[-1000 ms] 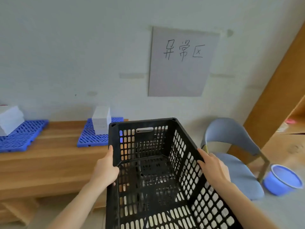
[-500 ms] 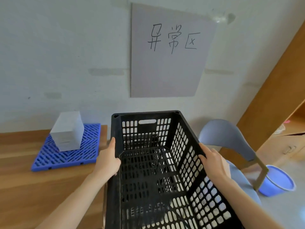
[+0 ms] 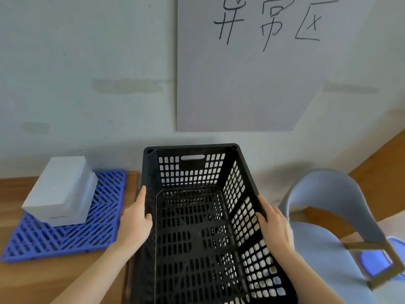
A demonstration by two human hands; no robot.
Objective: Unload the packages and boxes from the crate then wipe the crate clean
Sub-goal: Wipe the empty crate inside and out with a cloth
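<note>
A black perforated plastic crate [image 3: 192, 170] fills the lower middle of the view, with nothing inside it. My left hand [image 3: 135, 224] grips its left rim, thumb hooked over the edge. On the opposite rim my right hand [image 3: 274, 224] holds the same way. The crate hangs between the wooden table and a chair, its far end near the wall. Left of it, a stack of white boxes [image 3: 61, 189] sits on a blue slatted mat [image 3: 65, 235].
The wooden table [image 3: 65, 279] runs along the left, its right edge beside the crate. A grey-blue chair [image 3: 333, 216] stands at the right, with a blue basin [image 3: 372, 260] behind its leg. A grey handwritten sign [image 3: 241, 69] hangs on the wall.
The view has closed in on the wall and table end. The crate, held by both hands throughout, has come lower and nearer the wall, and the white boxes now lie close at its left.
</note>
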